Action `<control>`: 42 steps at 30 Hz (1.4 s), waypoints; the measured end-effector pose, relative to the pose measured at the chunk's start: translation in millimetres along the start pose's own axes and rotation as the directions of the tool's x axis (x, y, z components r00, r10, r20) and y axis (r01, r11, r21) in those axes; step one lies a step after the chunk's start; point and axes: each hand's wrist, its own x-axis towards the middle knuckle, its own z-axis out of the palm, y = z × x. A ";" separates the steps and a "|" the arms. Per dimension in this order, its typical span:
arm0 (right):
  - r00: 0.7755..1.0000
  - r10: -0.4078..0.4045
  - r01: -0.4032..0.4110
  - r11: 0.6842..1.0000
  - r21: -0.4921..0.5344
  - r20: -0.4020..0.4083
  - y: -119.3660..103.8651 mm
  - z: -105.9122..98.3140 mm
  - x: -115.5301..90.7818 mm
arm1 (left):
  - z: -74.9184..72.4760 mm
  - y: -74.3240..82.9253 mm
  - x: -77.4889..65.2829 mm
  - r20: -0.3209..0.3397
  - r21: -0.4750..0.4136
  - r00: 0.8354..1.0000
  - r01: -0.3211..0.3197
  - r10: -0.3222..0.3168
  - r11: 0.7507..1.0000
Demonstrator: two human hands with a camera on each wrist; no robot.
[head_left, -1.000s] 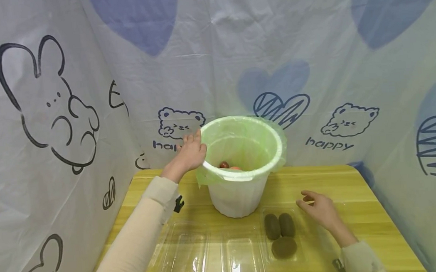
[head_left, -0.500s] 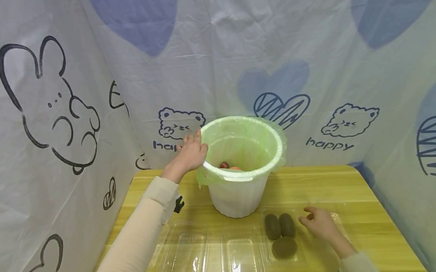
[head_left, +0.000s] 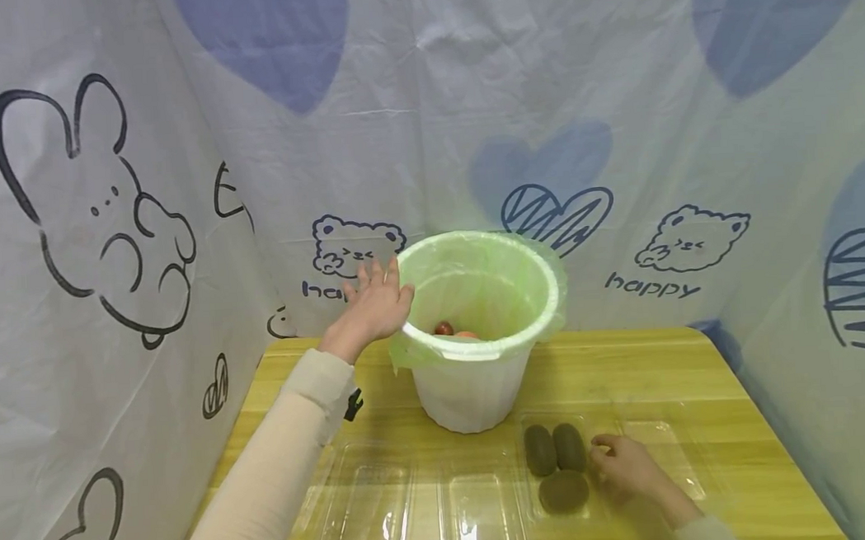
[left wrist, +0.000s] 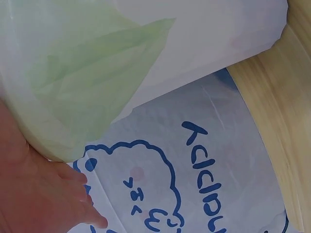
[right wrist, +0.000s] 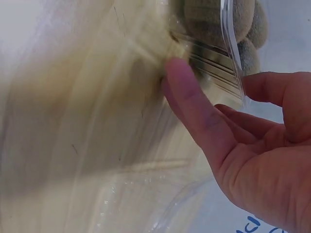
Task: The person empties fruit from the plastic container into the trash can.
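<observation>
My left hand (head_left: pixel 375 302) rests at the left rim of a white bucket (head_left: pixel 470 396) with its fingers extended. A pale green plastic liner (head_left: pixel 479 296) covers the bucket's inside and folds over the rim. Down in it show a small dark red fruit (head_left: pixel 444 329) and part of an orange one (head_left: pixel 467 335). In front of the bucket, three brown kiwis (head_left: pixel 563 492) sit in a clear plastic box. My right hand (head_left: pixel 629 466) is at this box's right side. In the right wrist view, its thumb meets the box's clear rim (right wrist: pixel 227 34), with the forefinger stretched out below.
Two more clear plastic boxes lie left of the kiwis, a left one (head_left: pixel 365 505) and a middle one (head_left: pixel 482 506). Another clear box (head_left: pixel 662 446) lies to the right, beyond my right hand. A printed white curtain (head_left: pixel 425 155) surrounds the wooden table (head_left: pixel 631 357).
My right hand has moved down toward the near side and come up against the kiwi box's right edge. The left hand's fingers have spread slightly at the bucket rim.
</observation>
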 end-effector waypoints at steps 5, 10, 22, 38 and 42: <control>0.999 0.030 -0.031 0.997 0.070 0.014 -1.8 5.8 -1.8 | -0.2 -0.3 0.0 -0.002 0.028 1.000 -0.003 0.003 1.000; 1.000 0.000 0.001 1.000 0.023 -0.013 -2.0 9.4 -1.0 | 0.9 -1.3 1.8 0.000 0.028 1.000 -0.006 0.006 1.000; 0.997 0.022 -0.036 0.977 0.211 0.071 3.4 4.8 -2.8 | 0.8 -1.0 2.0 0.001 0.010 1.000 -0.006 0.006 1.000; 0.985 -0.008 -0.056 0.930 0.362 0.173 0.8 -26.6 -6.0 | 1.2 -1.2 2.6 -0.003 -0.004 1.000 -0.006 0.006 1.000; 0.988 -0.002 -0.055 0.932 0.359 0.157 -4.5 -41.1 -5.9 | 1.0 -1.0 2.2 -0.007 -0.011 1.000 -0.006 0.006 1.000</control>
